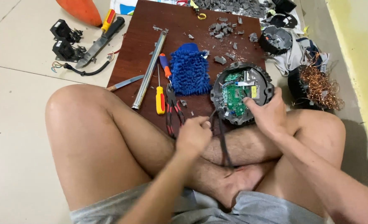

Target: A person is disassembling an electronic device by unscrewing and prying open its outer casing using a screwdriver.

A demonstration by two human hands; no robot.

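Observation:
A round dark grey housing (pixel 267 81) with a green circuit board (pixel 235 96) inside rests on the wooden board against my leg. My right hand (pixel 267 114) grips its near right rim, thumb pressing on the circuit board. My left hand (pixel 193 135) is closed on dark cables (pixel 223 143) that run out of the housing's near edge and hang over my crossed legs.
On the brown wooden board (pixel 138 45) lie a metal tube (pixel 150 69), screwdrivers (pixel 160 97), red-handled pliers (pixel 172 111), a blue microfibre mitt (pixel 190 70) and grey plastic fragments (pixel 222 31). Copper wire coil (pixel 319 85) sits right. A knife (pixel 99 43) and black parts (pixel 65 39) lie left on tiles.

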